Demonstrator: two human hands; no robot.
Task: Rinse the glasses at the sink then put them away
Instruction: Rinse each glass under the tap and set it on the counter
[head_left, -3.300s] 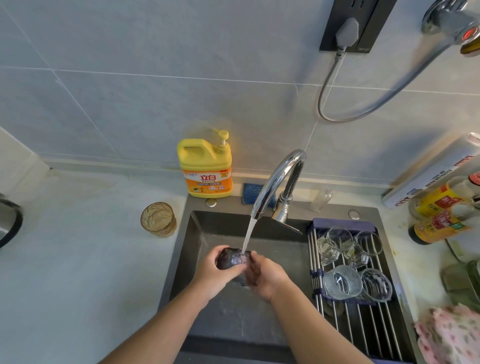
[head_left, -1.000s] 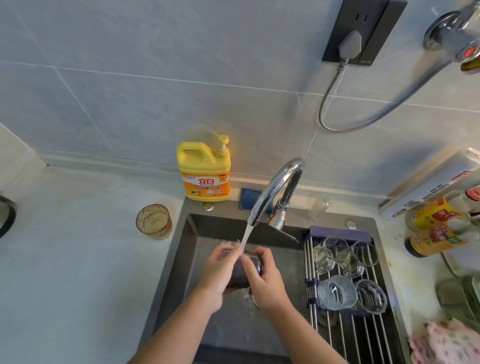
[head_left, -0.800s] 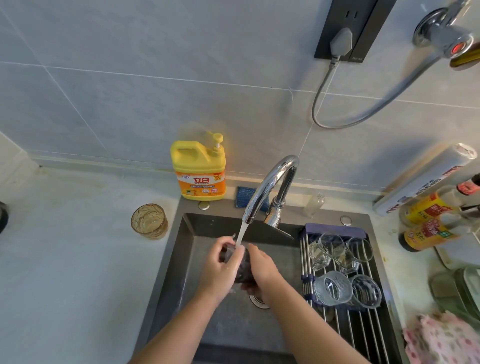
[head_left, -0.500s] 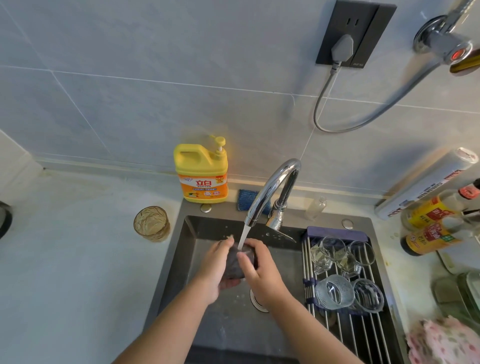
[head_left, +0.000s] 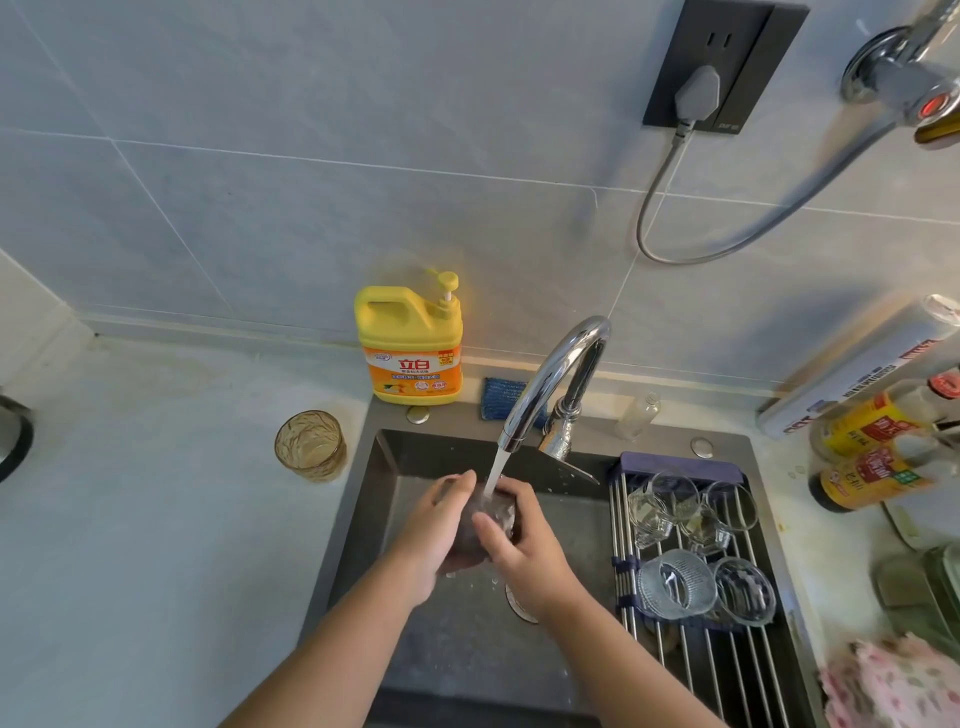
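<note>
Over the dark sink (head_left: 384, 467), both hands hold a dark glass (head_left: 493, 514) under the running water from the chrome faucet (head_left: 550, 379). My left hand (head_left: 434, 530) cups the glass from the left; my right hand (head_left: 519, 545) wraps it from the right, thumb across its front. Much of the glass is hidden by the fingers. An amber glass (head_left: 310, 445) stands on the counter left of the sink. Several clear glasses (head_left: 675, 582) lie on the drying rack (head_left: 623, 519) over the sink's right side.
A yellow detergent bottle (head_left: 410, 343) and a blue sponge (head_left: 498, 397) sit behind the sink. Sauce bottles (head_left: 878, 457) and a foil box (head_left: 852, 379) stand at the right. A pink cloth (head_left: 893, 680) lies bottom right. A cable (head_left: 670, 218) hangs from the wall socket.
Both hands have kept turning the dark glass under the stream, staying in the same spot; the right thumb now lies across its front. The view shifted slightly.
</note>
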